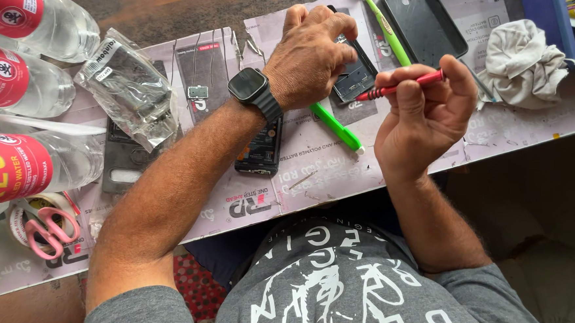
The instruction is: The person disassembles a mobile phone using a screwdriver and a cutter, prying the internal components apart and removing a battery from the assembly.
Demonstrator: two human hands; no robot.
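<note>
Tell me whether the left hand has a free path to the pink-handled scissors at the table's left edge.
Probably yes: the pink-handled scissors lie uncovered beside the left forearm, but the left hand is now pressing the opened black phone.

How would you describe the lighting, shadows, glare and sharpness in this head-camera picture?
Head view: soft, even daylight, with only faint shadows under the left hand and right hand; bright glare on the clear water bottles and plastic pouch; hands, red screwdriver and opened phone are sharp; slight wide-angle bending shows at the table edge.
</note>
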